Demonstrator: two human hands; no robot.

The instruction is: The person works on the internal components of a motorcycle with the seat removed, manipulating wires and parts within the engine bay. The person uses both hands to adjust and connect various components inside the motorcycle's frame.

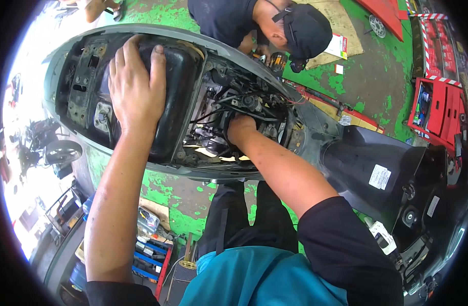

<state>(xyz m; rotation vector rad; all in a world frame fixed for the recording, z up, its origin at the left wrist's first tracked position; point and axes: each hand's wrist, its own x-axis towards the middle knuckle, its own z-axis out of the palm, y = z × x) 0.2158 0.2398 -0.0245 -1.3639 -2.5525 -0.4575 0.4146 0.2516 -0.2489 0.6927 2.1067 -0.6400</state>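
A scooter body (300,120) lies across the view with its seat off. My left hand (136,84) rests flat on its black fuel tank (178,97), fingers stretched out and thumb apart. My right hand (241,130) reaches down into the engine bay (213,97); its fingers are hidden among black hoses and engine parts. What it touches down there cannot be seen. A black cable (226,107) runs close by that hand. Left of the tank is the rusty rear frame plate (81,84).
A co-worker in a black cap (308,30) crouches at the scooter's far side. A red tool cabinet (438,109) stands at the far right. Cardboard (336,25) lies on the green, worn floor. Blue-and-red tool trays (148,260) are near my left; another motorcycle (53,148) stands at left.
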